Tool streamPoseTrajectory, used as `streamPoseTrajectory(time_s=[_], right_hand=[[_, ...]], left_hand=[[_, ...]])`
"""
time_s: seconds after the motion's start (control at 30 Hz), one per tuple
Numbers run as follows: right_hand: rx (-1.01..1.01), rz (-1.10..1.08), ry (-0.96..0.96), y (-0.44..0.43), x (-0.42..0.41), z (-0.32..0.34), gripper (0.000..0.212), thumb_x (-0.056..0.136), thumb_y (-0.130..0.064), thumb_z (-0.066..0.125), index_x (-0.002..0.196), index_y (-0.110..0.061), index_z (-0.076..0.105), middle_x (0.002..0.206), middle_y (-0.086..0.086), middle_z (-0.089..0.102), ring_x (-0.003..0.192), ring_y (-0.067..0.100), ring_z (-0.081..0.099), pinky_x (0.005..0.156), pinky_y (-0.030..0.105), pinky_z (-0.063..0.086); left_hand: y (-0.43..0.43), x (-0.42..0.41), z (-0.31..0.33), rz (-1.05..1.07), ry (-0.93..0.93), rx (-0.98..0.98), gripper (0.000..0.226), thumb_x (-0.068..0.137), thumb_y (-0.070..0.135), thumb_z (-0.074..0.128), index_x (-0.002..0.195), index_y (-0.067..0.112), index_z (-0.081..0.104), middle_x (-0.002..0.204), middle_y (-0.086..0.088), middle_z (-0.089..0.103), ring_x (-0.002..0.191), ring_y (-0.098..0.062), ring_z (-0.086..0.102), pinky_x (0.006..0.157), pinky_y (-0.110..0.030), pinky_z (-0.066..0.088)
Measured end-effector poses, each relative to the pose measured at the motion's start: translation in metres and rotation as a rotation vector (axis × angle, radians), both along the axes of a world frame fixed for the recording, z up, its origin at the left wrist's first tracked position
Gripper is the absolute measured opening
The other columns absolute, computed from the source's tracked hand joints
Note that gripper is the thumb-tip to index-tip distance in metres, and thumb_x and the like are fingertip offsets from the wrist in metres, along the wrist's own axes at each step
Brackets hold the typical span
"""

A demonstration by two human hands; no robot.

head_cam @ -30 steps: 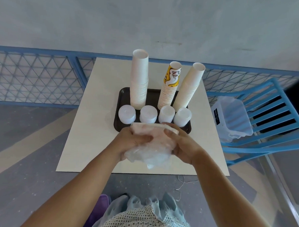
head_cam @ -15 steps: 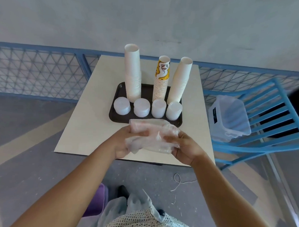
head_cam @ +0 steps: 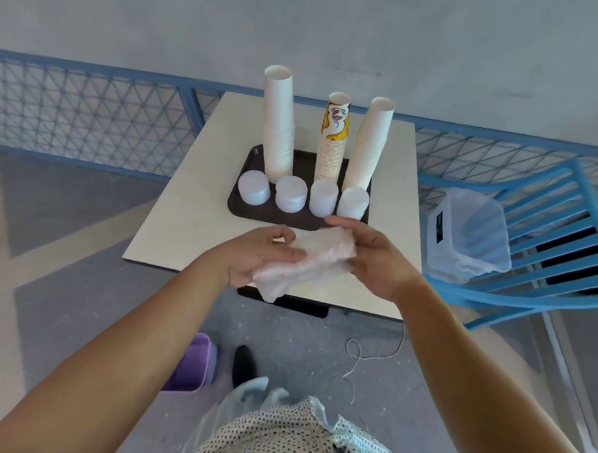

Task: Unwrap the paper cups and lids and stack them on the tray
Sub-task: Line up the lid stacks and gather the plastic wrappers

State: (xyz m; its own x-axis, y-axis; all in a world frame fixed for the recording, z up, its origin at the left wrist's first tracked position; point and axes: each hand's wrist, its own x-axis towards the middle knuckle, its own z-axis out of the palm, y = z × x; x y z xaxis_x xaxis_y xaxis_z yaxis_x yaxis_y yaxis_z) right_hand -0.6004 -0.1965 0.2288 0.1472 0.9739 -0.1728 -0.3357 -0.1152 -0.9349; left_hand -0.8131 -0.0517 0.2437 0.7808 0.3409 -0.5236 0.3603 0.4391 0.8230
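Plastic wrap (head_cam: 311,259), crumpled into a translucent wad with a faint pink tint, is caught between two sets of fingers. Those of the left hand (head_cam: 251,262) curl round its lower, nearer end, with forefinger and thumb bent into a loop above it. The right hand (head_cam: 378,260) pinches the upper end, its fingers (head_cam: 339,222) stretched along the top edge and the thumb below. The wad lies aslant from lower left to upper right, held in the air over the near part of the tabletop (head_cam: 188,228). Half a second earlier it was spread wider and flatter between the hands, and a second earlier it hung under them as a looser bunch (so it has been squeezed smaller).

Just beyond the right fingertips stands the dark tray (head_cam: 245,207). In its near row sit four stacks of white lids (head_cam: 291,193), side by side. Behind them rise three columns of paper cups: a tall white stack (head_cam: 278,122) on the left, a middle stack (head_cam: 330,159) topped by a yellow printed cup, and a right white stack (head_cam: 368,147) with its top tipped to the right. Their arrangement matches the earlier frames.

To the right, a clear bin (head_cam: 468,233) with a liner rests on a blue chair (head_cam: 564,244). Blue mesh fencing (head_cam: 90,114) runs behind the tabletop. On the floor are a purple container (head_cam: 190,362), a dark shoe (head_cam: 244,364) and a loop of string (head_cam: 357,355). More floor shows than before, and the tabletop sits higher in view.
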Motion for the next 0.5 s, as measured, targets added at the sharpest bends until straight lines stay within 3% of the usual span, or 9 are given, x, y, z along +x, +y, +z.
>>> streamPoseTrajectory(time_s=[0.07, 0.17, 0.23, 0.33, 0.43, 0.5], right_hand=[[-0.091, -0.130, 0.276, -0.006, 0.000, -0.005, 0.047, 0.101, -0.014, 0.058, 0.146, -0.027, 0.056, 0.130, 0.011, 0.067, 0.115, 0.037, 0.065, 0.104, 0.057, 0.051], [-0.228, 0.009, 0.149, -0.008, -0.026, -0.012, 0.063, 0.090, -0.053, 0.070, 0.147, -0.030, 0.055, 0.138, 0.011, 0.065, 0.120, 0.039, 0.067, 0.099, 0.063, 0.054], [-0.180, -0.003, 0.054, -0.003, -0.048, -0.013, 0.057, 0.091, -0.050, 0.073, 0.137, -0.018, 0.061, 0.127, 0.012, 0.071, 0.114, 0.034, 0.071, 0.089, 0.051, 0.060], [-0.101, -0.095, -0.066, 0.007, -0.063, -0.010, 0.024, 0.096, -0.026, 0.071, 0.114, -0.011, 0.071, 0.104, 0.008, 0.077, 0.097, 0.025, 0.074, 0.074, 0.038, 0.060], [-0.097, -0.078, -0.089, 0.012, -0.070, -0.024, 0.028, 0.095, -0.021, 0.075, 0.114, -0.001, 0.070, 0.100, 0.014, 0.075, 0.089, 0.025, 0.073, 0.067, 0.034, 0.058], [-0.104, -0.092, -0.095, 0.014, -0.081, -0.032, 0.034, 0.094, -0.021, 0.077, 0.117, 0.002, 0.069, 0.104, 0.020, 0.075, 0.092, 0.029, 0.074, 0.069, 0.037, 0.059]], left_hand=[[-0.003, -0.005, -0.005, 0.170, -0.002, 0.106, 0.040, 0.071, 0.027, 0.095, 0.097, 0.025, 0.065, 0.105, -0.006, 0.071, 0.084, -0.017, 0.070, 0.072, -0.028, 0.057], [-0.016, -0.011, -0.012, 0.236, 0.041, 0.291, 0.062, 0.064, 0.041, 0.096, 0.120, 0.041, 0.069, 0.118, -0.006, 0.074, 0.106, -0.024, 0.074, 0.100, -0.045, 0.058], [-0.028, -0.015, -0.013, 0.181, 0.045, 0.365, 0.055, 0.070, 0.039, 0.095, 0.120, 0.036, 0.071, 0.114, -0.001, 0.077, 0.109, -0.022, 0.074, 0.104, -0.049, 0.056], [-0.030, -0.031, -0.011, 0.184, 0.095, 0.387, 0.034, 0.078, 0.031, 0.092, 0.109, 0.029, 0.078, 0.108, -0.003, 0.079, 0.105, -0.022, 0.074, 0.104, -0.053, 0.055], [-0.031, -0.050, -0.012, 0.200, 0.136, 0.371, 0.040, 0.066, 0.043, 0.093, 0.097, 0.022, 0.081, 0.106, -0.015, 0.077, 0.094, -0.020, 0.071, 0.102, -0.054, 0.053], [-0.034, -0.060, -0.013, 0.230, 0.147, 0.383, 0.047, 0.059, 0.049, 0.094, 0.094, 0.021, 0.081, 0.104, -0.015, 0.077, 0.090, -0.019, 0.070, 0.094, -0.046, 0.055]])
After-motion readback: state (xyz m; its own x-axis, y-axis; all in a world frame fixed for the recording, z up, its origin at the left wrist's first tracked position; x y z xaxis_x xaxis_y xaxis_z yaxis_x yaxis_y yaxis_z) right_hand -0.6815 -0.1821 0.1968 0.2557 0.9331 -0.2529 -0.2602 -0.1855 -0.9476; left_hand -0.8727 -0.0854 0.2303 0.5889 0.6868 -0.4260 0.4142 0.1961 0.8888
